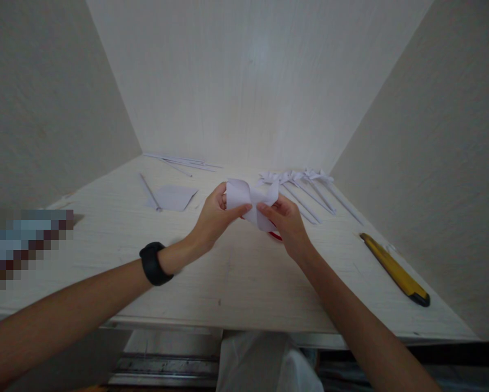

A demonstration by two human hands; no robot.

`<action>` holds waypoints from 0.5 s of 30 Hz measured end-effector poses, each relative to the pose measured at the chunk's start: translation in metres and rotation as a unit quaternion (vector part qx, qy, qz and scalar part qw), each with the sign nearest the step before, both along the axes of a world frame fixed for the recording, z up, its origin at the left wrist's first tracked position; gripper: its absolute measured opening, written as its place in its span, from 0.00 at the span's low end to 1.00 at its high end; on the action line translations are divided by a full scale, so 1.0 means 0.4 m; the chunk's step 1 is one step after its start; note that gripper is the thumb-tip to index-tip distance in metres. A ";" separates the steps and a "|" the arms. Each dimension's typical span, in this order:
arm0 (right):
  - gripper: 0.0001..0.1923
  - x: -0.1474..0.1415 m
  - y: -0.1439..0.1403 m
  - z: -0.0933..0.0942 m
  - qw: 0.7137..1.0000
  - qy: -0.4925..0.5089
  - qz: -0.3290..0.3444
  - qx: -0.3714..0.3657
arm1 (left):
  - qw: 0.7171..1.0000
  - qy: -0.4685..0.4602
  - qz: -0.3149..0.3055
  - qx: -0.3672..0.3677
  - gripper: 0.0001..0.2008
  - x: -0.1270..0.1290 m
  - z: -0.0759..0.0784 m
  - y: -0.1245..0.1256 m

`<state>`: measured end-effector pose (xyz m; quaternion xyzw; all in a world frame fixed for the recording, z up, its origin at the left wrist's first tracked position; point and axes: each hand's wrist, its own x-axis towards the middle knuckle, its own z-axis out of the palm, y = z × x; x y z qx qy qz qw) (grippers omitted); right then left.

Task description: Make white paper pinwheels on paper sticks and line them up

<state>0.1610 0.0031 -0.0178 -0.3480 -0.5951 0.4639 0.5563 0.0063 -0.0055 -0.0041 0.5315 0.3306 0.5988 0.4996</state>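
A: Which step is this?

B: Folding, I'd judge. The left hand (214, 218) and right hand (287, 220) each pinch the curled white paper sheet (250, 198) above the pale wood-grain counter (244, 283), each grip closed on a flap.

A: And next?

B: Likely drawing the flaps to the centre, gently; thin paper creases easily. Finished white paper pinwheels on rolled sticks (305, 182) lie just behind, a yellow utility knife (393, 269) to the right.

White folded paper (250, 198) — yellow-and-black utility knife (395, 269), black wristband (154, 264), pale wood-grain table (244, 272)
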 end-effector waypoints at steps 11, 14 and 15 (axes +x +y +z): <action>0.11 0.007 0.008 -0.014 0.995 -0.072 -0.050 0.043 | 0.999 0.033 0.015 0.010 0.16 -0.001 0.003 -0.004; 0.11 0.007 0.008 -0.013 0.995 -0.073 -0.061 0.028 | 1.000 0.026 0.008 0.014 0.17 -0.001 -0.002 -0.001; 0.11 0.007 0.007 -0.013 0.995 -0.073 -0.066 0.021 | 1.000 0.023 0.002 0.017 0.17 -0.001 -0.004 0.000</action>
